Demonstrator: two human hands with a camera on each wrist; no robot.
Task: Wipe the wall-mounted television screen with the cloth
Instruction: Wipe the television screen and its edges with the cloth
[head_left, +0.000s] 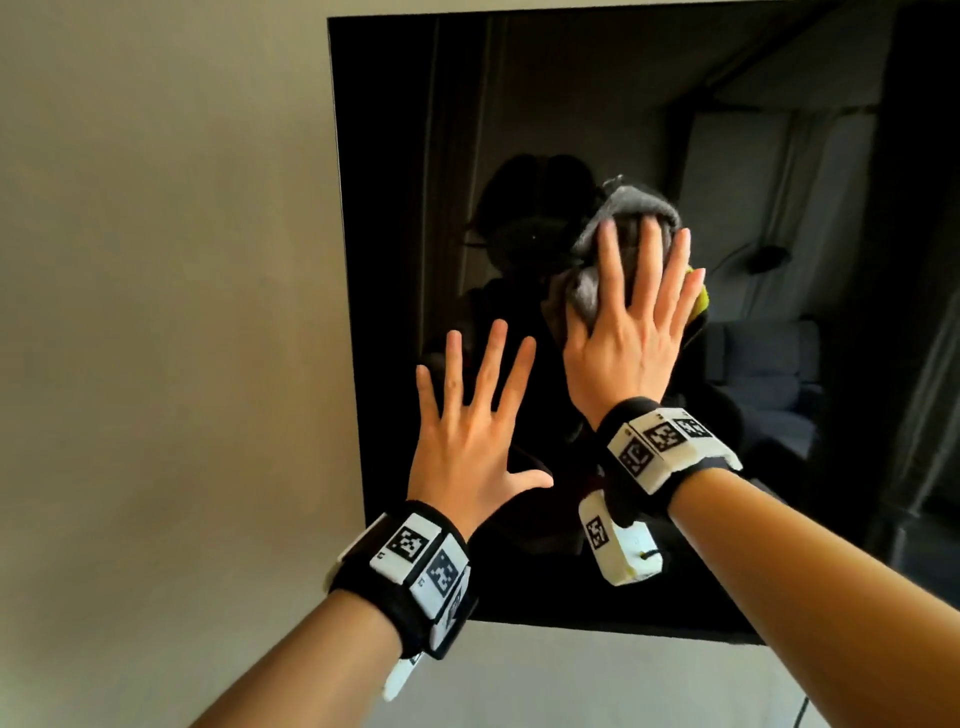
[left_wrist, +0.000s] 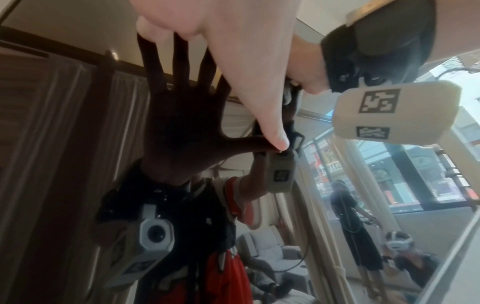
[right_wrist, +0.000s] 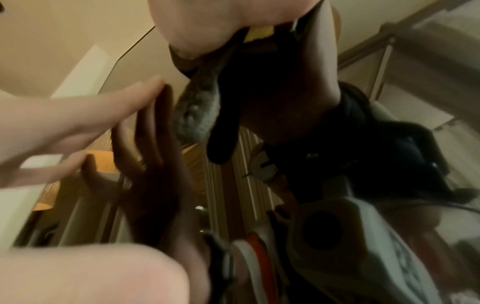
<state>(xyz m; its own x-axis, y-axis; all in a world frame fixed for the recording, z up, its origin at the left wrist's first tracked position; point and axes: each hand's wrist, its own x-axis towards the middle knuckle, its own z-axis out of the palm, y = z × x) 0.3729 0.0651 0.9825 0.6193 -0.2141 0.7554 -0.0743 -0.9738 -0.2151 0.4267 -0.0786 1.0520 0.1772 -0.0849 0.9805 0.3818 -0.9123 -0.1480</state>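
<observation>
The black television screen (head_left: 571, 104) hangs on the wall and mirrors the room. A crumpled grey cloth (head_left: 621, 208) with a bit of yellow at its right side lies against the middle of the screen. My right hand (head_left: 634, 332) presses it flat to the glass with straight, spread fingers; the thumb is hidden behind the cloth. Lower left of it, my left hand (head_left: 467, 415) rests flat on the screen near its left edge, fingers splayed and holding nothing. In the left wrist view the left hand (left_wrist: 233, 51) meets its dark reflection. Its fingers (right_wrist: 103, 107) also show in the right wrist view.
A plain beige wall (head_left: 156, 312) lies left of and below the television. The screen's left edge (head_left: 345, 312) runs just left of my left hand, its bottom edge (head_left: 597, 626) below both wrists. The glass reflects a sofa and curtains.
</observation>
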